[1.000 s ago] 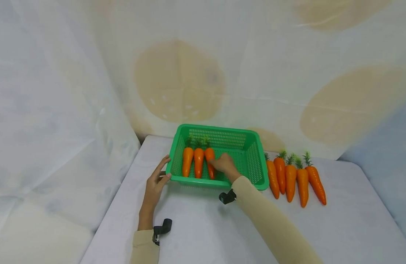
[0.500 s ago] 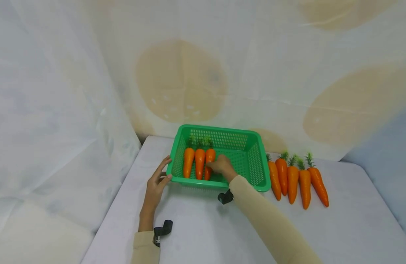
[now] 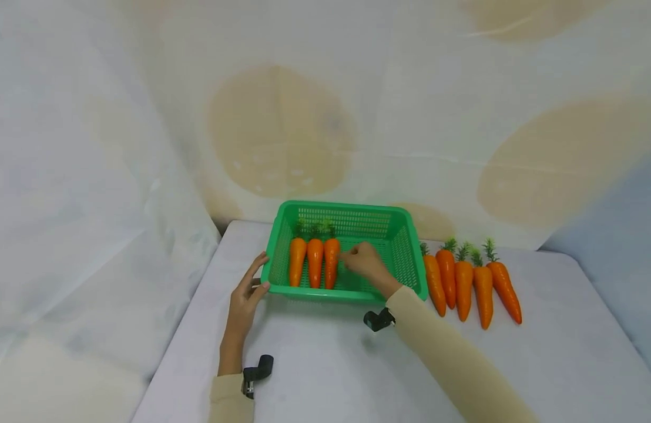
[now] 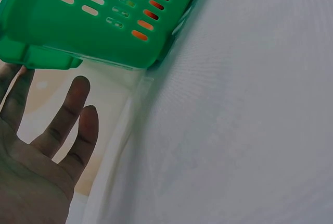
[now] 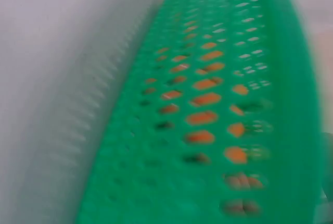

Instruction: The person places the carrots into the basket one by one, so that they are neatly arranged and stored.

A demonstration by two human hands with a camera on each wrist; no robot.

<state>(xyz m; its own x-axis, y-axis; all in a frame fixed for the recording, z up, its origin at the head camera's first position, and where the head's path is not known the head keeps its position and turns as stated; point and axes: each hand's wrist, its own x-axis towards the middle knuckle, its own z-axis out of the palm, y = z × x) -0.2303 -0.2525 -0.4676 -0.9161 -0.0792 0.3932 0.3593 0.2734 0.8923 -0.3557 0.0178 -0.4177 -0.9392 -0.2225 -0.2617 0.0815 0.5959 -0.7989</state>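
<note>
Three carrots lie side by side in the left part of a green plastic basket (image 3: 352, 294), leafy tops toward the back wall. The rightmost of them is an orange carrot (image 3: 332, 264), with my right hand (image 3: 366, 261) just to its right, inside the basket. That hand's fingers are bent and hold nothing. My left hand (image 3: 244, 302) rests against the basket's left side, fingers spread, thumb at the near left corner. In the left wrist view, fingertips touch under the rim. In the right wrist view, the blurred basket wall (image 5: 208, 41) hides most of the right hand.
Several more carrots (image 3: 464, 288) lie in a row on the white table (image 3: 325, 364), right of the basket. A pale cloth wall (image 3: 410, 106) with tan patches stands close behind the basket.
The third carrot, slanted a second ago, now lies straight beside the other two. My right hand has let go of it and drawn slightly right. My left hand stays at the basket.
</note>
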